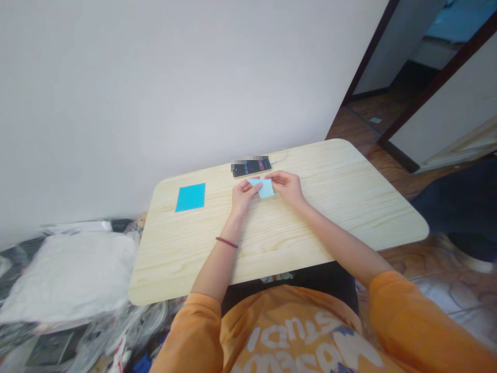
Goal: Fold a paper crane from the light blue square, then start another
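Fingers of the left hand (243, 196) are pinching one pale-blue paper (266, 189); the right hand (288, 187) is gripping its right edge. Paper is spanning hand to hand, long axis running crosswise, neither hand nearer. Beyond, one phone (252, 167) is lying; leftward, one blue sheet (190, 197).

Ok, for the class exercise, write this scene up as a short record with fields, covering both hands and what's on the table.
Left hand: pinching light-blue paper
Right hand: at the paper's right edge; grip unclear
Left wrist: dark red bracelet
Surface: pale wood-grain table
Left on table: flat, bright blue square sheet
Beyond hands: smartphone, screen lit
Behind table: plain pale wall
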Action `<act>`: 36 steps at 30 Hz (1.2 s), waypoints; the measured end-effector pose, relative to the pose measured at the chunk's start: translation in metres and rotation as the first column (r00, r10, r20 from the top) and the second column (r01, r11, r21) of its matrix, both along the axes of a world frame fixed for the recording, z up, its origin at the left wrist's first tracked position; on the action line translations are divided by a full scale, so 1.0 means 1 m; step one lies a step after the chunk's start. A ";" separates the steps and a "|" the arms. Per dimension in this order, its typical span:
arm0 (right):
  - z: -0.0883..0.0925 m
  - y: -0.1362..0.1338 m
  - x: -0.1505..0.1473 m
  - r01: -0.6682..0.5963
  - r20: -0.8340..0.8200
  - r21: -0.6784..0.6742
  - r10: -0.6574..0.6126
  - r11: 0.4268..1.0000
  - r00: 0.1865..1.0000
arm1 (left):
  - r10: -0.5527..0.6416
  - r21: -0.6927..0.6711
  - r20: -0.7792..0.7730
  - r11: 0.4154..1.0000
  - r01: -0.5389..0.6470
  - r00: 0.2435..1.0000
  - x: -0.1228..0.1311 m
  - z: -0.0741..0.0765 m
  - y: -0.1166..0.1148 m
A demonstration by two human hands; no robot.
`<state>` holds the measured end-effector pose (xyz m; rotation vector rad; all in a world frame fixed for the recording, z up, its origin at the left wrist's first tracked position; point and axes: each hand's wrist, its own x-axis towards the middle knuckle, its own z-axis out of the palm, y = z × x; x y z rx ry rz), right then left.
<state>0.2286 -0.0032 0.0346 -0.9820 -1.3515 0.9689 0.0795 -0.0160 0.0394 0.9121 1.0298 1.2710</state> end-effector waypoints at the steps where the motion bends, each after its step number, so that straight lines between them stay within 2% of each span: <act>1: 0.001 -0.001 0.001 0.014 0.033 0.034 -0.015 0.999 0.999 | 0.005 0.008 -0.004 1.000 -0.004 1.000 0.000 0.001 0.000; 4: 0.005 -0.003 0.002 0.063 0.140 0.173 -0.088 0.983 0.986 | 0.034 0.035 -0.045 0.999 -0.032 0.998 0.000 0.002 0.000; 8: 0.011 -0.006 0.002 0.102 0.233 0.358 -0.195 0.928 0.953 | 0.058 0.084 -0.111 0.995 -0.049 0.992 0.000 0.002 0.000; 13: 0.012 -0.007 0.003 0.113 0.273 0.463 -0.262 0.879 0.926 | 0.045 0.144 -0.181 0.989 -0.019 0.982 0.001 0.001 0.000; 18: 0.011 -0.007 0.003 0.100 0.290 0.486 -0.268 0.868 0.919 | 0.049 0.167 -0.238 0.986 -0.009 0.970 0.001 0.000 0.001; 23: 0.012 -0.009 0.002 0.077 0.316 0.474 -0.252 0.877 0.915 | 0.104 0.194 -0.296 0.980 -0.047 0.950 0.001 0.000 0.001; 30: 0.013 -0.011 0.002 0.092 0.287 0.535 -0.283 0.840 0.915 | 0.129 0.234 -0.335 0.971 -0.050 0.933 0.001 0.004 -0.001; 36: 0.013 -0.012 0.002 0.092 0.301 0.497 -0.271 0.863 0.915 | 0.136 0.228 -0.332 0.972 -0.061 0.933 0.000 0.004 -0.001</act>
